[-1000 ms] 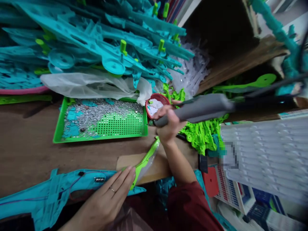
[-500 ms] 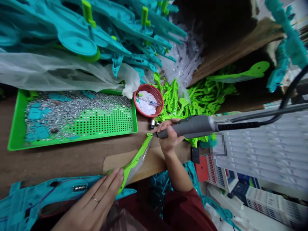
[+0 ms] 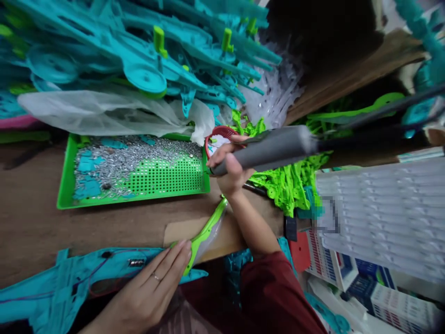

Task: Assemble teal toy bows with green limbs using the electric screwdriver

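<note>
My right hand (image 3: pixel 232 170) is closed around a grey electric screwdriver (image 3: pixel 267 149), its tip pointing left at the right edge of the green perforated tray (image 3: pixel 66 185) of small silver screws. My left hand (image 3: pixel 153 283) lies flat with fingers stretched out on a teal plastic toy shell (image 3: pixel 69 278) with wires and a metal contact inside. Its fingertips touch a lime green curved piece (image 3: pixel 207 227) that rests on a cardboard sheet (image 3: pixel 181 229). A small red basket (image 3: pixel 216 138) sits just behind my right hand, partly hidden by it.
A big heap of teal plastic parts (image 3: pixel 146 55) fills the back, over a clear plastic bag (image 3: pixel 104 113). Loose lime green parts (image 3: pixel 288 183) lie right of my hand. White trays (image 3: pixel 382 213) and boxes stand at the right. A cable runs off the screwdriver to the right.
My right hand has lifted the screwdriver from the green piece's tip up and back toward the tray and red basket. My left hand has stayed flat on the teal shell.
</note>
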Available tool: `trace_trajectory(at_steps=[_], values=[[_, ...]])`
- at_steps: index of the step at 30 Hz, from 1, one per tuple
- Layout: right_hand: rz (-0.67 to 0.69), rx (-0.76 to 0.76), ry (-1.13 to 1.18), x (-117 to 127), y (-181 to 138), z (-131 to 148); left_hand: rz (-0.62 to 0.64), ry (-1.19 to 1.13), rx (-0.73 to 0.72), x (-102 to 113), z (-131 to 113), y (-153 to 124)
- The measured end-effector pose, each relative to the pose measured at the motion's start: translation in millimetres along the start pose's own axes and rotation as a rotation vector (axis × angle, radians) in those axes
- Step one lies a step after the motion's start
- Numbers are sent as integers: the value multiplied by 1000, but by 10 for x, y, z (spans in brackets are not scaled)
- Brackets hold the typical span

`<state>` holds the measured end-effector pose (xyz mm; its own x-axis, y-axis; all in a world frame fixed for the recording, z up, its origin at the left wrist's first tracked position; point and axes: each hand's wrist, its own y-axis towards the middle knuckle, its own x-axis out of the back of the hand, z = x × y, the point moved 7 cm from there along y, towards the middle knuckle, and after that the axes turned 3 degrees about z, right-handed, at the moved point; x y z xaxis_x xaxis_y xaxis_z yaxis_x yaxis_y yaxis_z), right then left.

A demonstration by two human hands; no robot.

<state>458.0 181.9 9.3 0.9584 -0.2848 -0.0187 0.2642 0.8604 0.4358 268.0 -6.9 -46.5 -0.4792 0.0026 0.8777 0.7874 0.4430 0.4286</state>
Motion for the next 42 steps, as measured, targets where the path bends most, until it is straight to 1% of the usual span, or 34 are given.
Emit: trace_trajectory(at_steps=[3, 6, 10, 14, 17, 19, 24, 31, 37, 42], values=[[9, -13, 49, -158, 45, -297, -15, 9, -5, -9, 0, 12], [32, 41, 109, -171, 49, -402, -60, 29, 2, -2, -2, 14], [52, 67, 148, -155, 43, -384, -50, 10, 6, -9, 5, 7], [-19, 43, 109, -121, 35, -388, -34, -25, 31, -26, 35, -3], [-54, 1, 68, -109, 34, -421, -55, -75, 74, -39, 76, 0], [-64, -7, 75, -107, 35, -430, -65, -75, 67, -47, 81, 12], [-74, 57, 164, -116, 41, -399, -79, -81, 52, -40, 103, 35], [-107, 35, 3, -108, 59, -457, -99, -89, 18, -11, 88, 22], [-161, 13, -47, -52, 21, -461, -115, -112, 6, -32, 72, 16], [-154, 23, -61, -74, 26, -500, -100, -84, 6, -85, 61, -34]])
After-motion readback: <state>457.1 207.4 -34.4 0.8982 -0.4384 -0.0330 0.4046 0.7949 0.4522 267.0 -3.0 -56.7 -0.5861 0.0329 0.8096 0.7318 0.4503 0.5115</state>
